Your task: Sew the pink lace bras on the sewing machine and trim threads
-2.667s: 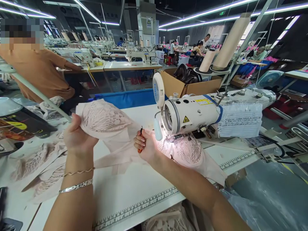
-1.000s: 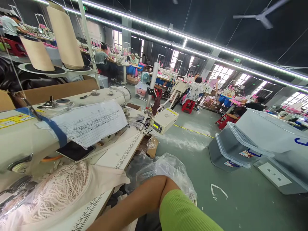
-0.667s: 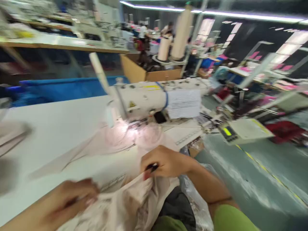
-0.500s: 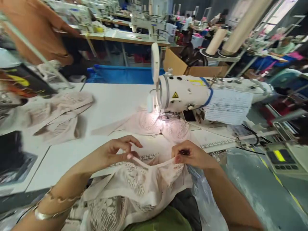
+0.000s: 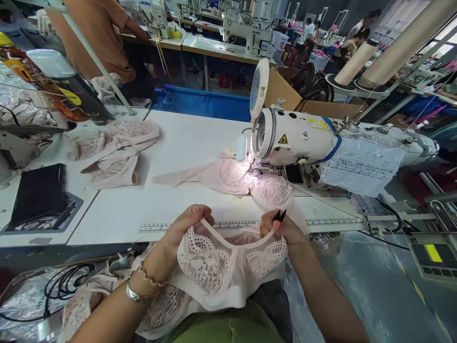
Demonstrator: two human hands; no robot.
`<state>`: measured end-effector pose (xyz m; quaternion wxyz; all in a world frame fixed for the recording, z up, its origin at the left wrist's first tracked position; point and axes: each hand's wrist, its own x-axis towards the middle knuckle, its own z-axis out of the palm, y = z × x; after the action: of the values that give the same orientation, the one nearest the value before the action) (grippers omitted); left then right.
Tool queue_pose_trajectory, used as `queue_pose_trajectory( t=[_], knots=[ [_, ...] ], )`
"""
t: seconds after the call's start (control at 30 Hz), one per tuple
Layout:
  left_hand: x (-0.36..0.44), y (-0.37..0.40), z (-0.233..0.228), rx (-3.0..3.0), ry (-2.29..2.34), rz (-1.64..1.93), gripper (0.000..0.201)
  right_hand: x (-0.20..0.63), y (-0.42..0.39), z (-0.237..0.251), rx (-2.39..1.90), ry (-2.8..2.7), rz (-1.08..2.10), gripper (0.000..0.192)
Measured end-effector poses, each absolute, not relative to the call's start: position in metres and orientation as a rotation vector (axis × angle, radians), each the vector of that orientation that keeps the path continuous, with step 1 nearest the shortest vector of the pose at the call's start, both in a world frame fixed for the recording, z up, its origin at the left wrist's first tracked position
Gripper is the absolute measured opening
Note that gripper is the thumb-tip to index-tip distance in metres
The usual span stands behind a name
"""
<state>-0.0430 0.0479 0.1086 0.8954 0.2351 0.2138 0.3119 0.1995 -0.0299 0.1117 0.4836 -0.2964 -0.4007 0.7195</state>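
Pinched lace bra [image 5: 233, 274] by top edge at lower centre of frame, in grip of left hand [image 5: 190, 223] and right hand [image 5: 290, 229], with dark-pointed tool [image 5: 280, 216] also in right. Likely needed even tension, points clear of lace. Counted one held bra, one tool, one sewing machine [image 5: 291, 136] right of centre, one second bra [image 5: 232, 175] at its lit end.

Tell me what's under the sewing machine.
A pale lace garment lies partly under its lit front end, and a dark flat object under its arm. The machine covers part of the garment; the hanging paper sheet hides what is behind it.
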Motion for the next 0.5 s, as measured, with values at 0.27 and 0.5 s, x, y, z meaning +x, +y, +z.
queue_pose_trajectory(
  t=[0.27, 0.5],
  knots=[
    [-0.038, 0.051, 0.115, 0.741, 0.445, 0.523, 0.074, 0.211, -0.033, 0.146, -1.134, -1.728, 1.394, 0.052],
    [-0.013, 0.064, 0.147, 0.950, 0.367, 0.528, 0.057, 0.190, -0.050, 0.181, -0.816, -2.193, 1.055, 0.035]
  ],
)
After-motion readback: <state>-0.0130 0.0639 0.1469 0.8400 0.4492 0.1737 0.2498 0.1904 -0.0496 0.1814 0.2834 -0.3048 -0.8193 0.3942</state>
